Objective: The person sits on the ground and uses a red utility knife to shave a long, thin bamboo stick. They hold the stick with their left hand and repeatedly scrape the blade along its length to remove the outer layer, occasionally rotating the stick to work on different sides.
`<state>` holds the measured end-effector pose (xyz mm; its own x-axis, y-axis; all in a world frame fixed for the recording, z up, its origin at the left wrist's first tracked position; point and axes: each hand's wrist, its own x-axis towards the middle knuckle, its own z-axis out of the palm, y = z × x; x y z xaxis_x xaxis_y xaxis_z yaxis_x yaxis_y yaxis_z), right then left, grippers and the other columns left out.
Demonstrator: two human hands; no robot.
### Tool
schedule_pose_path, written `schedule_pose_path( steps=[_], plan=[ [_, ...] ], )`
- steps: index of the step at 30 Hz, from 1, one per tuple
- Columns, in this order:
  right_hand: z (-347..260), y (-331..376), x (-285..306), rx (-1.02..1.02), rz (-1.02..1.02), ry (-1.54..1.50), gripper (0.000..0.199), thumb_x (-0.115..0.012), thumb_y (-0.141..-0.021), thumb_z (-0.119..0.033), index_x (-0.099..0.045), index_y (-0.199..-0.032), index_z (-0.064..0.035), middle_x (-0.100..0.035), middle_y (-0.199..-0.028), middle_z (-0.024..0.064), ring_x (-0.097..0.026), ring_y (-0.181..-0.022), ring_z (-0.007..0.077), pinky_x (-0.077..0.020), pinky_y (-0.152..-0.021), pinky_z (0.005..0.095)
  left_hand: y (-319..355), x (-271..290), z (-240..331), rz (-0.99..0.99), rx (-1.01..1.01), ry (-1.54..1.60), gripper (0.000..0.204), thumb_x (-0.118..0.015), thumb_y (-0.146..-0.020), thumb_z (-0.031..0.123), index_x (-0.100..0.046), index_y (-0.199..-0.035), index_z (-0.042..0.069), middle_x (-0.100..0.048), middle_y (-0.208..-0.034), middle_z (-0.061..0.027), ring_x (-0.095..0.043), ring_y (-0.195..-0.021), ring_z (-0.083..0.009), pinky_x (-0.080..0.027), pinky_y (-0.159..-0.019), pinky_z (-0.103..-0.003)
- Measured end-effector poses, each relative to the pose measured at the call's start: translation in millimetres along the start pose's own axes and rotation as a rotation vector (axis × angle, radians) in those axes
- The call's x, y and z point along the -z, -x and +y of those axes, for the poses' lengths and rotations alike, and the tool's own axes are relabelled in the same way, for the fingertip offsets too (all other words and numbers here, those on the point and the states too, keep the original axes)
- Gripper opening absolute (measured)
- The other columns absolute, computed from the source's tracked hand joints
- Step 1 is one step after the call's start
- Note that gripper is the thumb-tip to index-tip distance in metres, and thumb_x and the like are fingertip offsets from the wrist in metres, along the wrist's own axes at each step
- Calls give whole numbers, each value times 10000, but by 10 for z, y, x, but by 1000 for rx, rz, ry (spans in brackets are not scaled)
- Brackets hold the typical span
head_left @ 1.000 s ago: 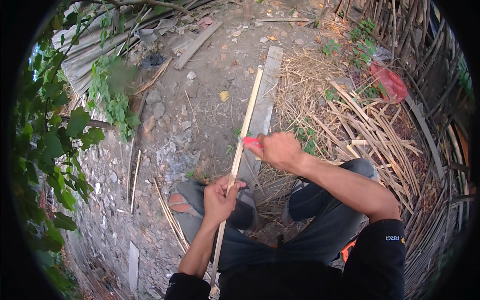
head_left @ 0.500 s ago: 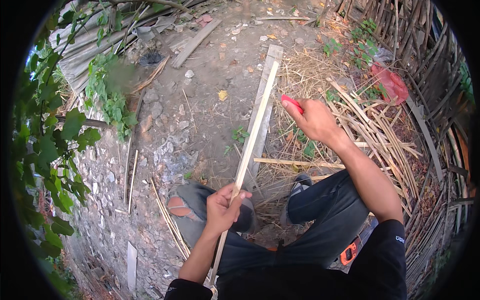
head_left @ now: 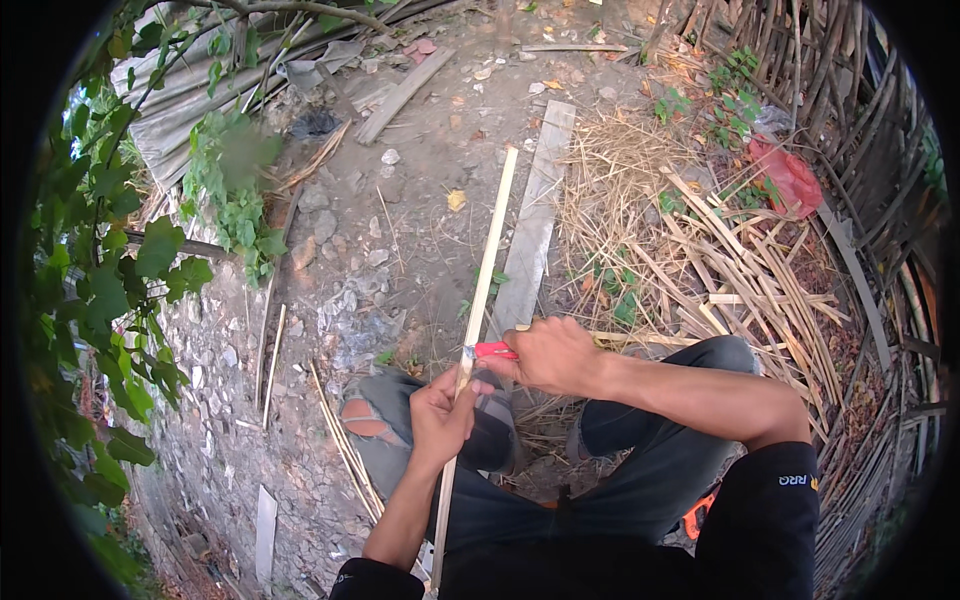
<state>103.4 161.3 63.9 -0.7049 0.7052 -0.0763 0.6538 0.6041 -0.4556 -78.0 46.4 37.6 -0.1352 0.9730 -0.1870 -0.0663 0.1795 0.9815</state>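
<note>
A long pale strip of split bamboo or wood slants up and away from my lap. My left hand is closed around it in front of my knees, the thumb along its side. In my right hand is a red-handled knife, its short blade against the strip just above the left fingers. The right fingers are wrapped round the handle, so most of it is hidden. The strip's lower end runs down beside my left thigh.
A grey plank lies on the dirt beyond the strip. Shavings and a heap of cut strips lie to the right, near a red plastic bag. An orange tool is by my right thigh. Leafy branches hang at left.
My right hand has come down and left with the knife, from beside the strip's upper part to just above my left hand. The strip's far end has tipped left and nearer.
</note>
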Motion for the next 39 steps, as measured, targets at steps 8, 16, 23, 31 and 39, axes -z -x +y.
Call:
schedule_pose_path(
  steps=[8, 16, 23, 31, 39],
  plan=[
    [360, -305, 152, -105, 115, 118, 677, -472, -974, -634, -729, -786, -36, -683, -692, 227, -701, -704, 416, -556, -665, 482, -22, -2, -57, -33, -11, -50, 302, -584, -1001, 52, -628, -1290, -25, -725, -880, -46, -452, -446, -7, -330, -408, -190],
    [1345, -488, 651, -382, 383, 200, 731, -447, -963, -681, -736, -798, -30, -679, -724, 249, -693, -765, 443, -551, -697, 523, 107, 14, -119, -170, -21, -91, 344, -595, -996, 57, -615, -1331, -19, -700, -812, 7, -465, -488, 14, -327, -424, -180],
    [1993, -729, 762, -679, 545, 51, 791, -399, -976, -685, -732, -921, 30, -685, -911, 328, -676, -936, 472, -528, -840, 532, 172, 84, -93, -202, -86, -186, 281, -626, -972, 52, -677, -1241, -10, -698, -801, 42, -444, -555, 33, -335, -488, -178],
    [3174, 58, 1067, -730, 778, -306, 786, -428, -962, -709, -693, -955, 30, -561, -608, 118, -557, -582, 226, -451, -595, 386, 298, 127, -144, -231, -14, 3, 333, -619, -982, 44, -601, -1297, -65, -735, -890, -47, -506, -532, 11, -374, -479, -173],
    [1267, -502, 700, -127, 342, -1043, 383, -622, -1006, -420, -608, -812, -90, -358, -504, -100, -301, -404, 32, -203, -400, 256, 206, -53, -104, -223, -58, 54, 344, -643, -971, 61, -568, -1286, -55, -737, -945, -63, -514, -517, -4, -387, -463, -172]
  ],
)
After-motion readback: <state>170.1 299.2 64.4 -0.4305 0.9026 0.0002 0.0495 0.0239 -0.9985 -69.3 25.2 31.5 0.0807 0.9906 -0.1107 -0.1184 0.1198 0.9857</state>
